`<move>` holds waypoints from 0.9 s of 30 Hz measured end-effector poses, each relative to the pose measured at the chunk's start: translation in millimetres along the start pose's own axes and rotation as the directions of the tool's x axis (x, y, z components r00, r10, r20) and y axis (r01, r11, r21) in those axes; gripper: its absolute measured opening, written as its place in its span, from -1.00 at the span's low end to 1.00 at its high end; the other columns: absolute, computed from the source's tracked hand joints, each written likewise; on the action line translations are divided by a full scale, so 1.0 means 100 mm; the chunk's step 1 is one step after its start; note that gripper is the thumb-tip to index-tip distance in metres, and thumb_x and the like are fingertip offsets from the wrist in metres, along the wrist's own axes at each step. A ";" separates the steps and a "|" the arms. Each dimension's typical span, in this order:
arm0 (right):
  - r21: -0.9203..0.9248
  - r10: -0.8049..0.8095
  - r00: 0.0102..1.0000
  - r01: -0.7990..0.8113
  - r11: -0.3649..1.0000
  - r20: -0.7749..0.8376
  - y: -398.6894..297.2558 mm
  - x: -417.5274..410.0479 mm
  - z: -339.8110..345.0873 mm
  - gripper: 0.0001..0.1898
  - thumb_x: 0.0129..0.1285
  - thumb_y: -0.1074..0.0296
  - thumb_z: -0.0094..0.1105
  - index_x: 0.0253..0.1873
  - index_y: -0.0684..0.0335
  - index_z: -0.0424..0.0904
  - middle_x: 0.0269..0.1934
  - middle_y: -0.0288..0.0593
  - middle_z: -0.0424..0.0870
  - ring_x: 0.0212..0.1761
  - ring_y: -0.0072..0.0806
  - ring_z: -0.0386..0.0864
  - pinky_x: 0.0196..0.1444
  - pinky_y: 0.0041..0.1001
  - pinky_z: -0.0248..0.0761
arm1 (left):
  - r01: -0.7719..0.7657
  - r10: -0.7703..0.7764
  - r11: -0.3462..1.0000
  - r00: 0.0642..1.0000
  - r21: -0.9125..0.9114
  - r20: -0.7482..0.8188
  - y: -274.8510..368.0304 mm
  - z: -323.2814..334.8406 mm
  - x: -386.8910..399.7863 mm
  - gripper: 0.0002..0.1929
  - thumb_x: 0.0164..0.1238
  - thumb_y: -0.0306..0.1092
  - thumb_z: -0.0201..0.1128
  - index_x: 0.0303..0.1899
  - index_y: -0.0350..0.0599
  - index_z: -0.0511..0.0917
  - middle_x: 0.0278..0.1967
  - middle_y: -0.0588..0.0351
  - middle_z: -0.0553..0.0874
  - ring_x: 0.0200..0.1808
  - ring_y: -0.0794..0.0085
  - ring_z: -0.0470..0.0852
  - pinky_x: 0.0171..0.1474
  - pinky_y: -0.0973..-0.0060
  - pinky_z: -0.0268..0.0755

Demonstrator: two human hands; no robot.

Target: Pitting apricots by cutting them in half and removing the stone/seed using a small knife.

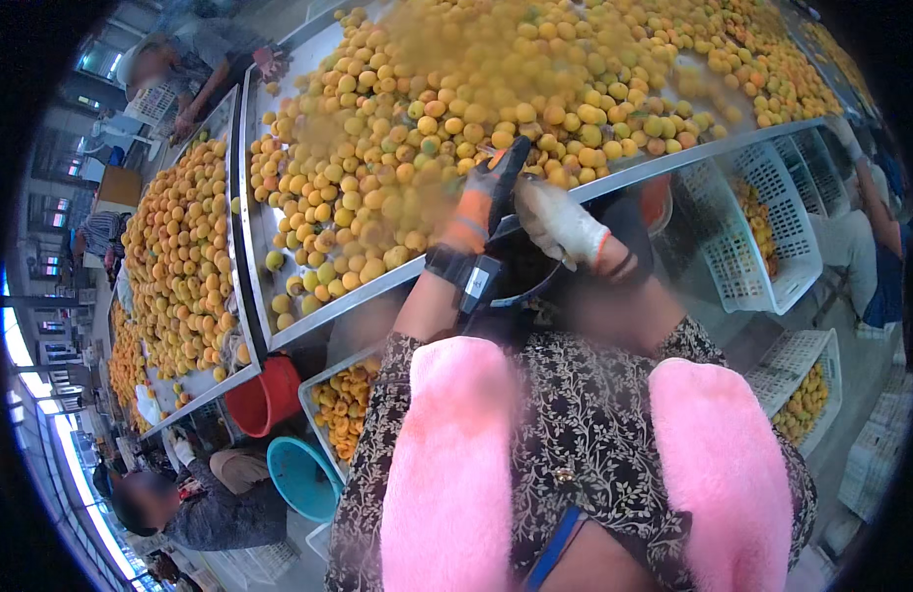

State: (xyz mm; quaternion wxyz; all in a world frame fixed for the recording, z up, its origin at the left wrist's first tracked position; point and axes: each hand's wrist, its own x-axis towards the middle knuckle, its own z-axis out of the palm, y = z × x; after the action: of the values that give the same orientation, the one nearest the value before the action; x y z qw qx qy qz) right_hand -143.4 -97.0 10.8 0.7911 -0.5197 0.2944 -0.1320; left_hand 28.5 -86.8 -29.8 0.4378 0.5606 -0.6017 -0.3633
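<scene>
My left hand [484,198], in an orange and black work glove, reaches over the near metal edge of the sorting table [397,280]. Its fingertips are beside the apricots [427,124] heaped there. Close by on the right is my right hand [563,220], in a white knit glove, with its fingers curled downward at the table's rim. Whether either hand holds anything is hidden by the gloves and blur. Below the right hand is a dark container [526,270], partly hidden by my forearms. A black device is strapped to my left wrist.
A red bucket [267,396], a teal basin [301,477] and a crate of split apricots [345,407] stand at left. White plastic crates [785,229] hold fruit at right. Another apricot table [230,311] adjoins mine. People sit or stand nearby on both sides.
</scene>
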 end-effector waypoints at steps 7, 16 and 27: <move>0.379 0.101 0.960 -0.198 0.904 0.260 0.05 0.13 -0.10 -0.58 0.38 -0.18 -0.11 -0.36 0.05 0.32 -0.73 -0.55 0.10 -0.84 -0.75 -0.02 -0.82 -0.64 -0.21 | 0.094 -0.094 0.868 0.995 -0.488 0.025 -0.08 0.04 0.00 -0.59 0.37 0.04 0.09 0.01 -0.06 0.51 -0.33 0.18 0.60 -0.31 0.50 0.57 -0.22 0.53 0.45; 0.354 -0.145 0.929 0.269 0.896 -0.340 -0.27 0.33 -0.18 -0.58 0.33 -0.20 -0.03 -0.36 0.06 0.39 -0.69 -0.52 0.09 -0.74 -0.72 0.07 -0.73 -0.64 -0.12 | 0.198 -0.335 0.683 0.940 -0.703 -0.060 0.03 0.04 0.04 -0.31 0.28 0.48 -0.30 -0.40 0.00 0.46 -0.55 0.26 0.53 -0.60 0.66 0.38 -0.58 0.69 0.14; 0.457 -0.647 0.622 0.776 0.435 -0.441 -0.64 0.04 0.05 -0.50 0.31 -0.27 -0.07 -0.44 0.07 0.25 -0.67 -0.41 0.11 -0.74 -0.60 0.04 -0.71 -0.53 -0.15 | -0.398 0.554 0.810 0.759 0.430 -0.341 0.44 0.53 -0.28 -0.43 0.45 -0.21 0.08 0.31 -0.26 0.05 -0.16 -0.03 0.61 -0.28 0.27 0.61 -0.20 0.39 0.50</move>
State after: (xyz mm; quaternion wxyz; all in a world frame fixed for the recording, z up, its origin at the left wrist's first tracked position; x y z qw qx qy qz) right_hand -130.8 -122.2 69.1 0.7473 -0.2938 0.0645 -0.5926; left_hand -36.9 -57.1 -10.8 0.5429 0.5198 -0.6595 0.0090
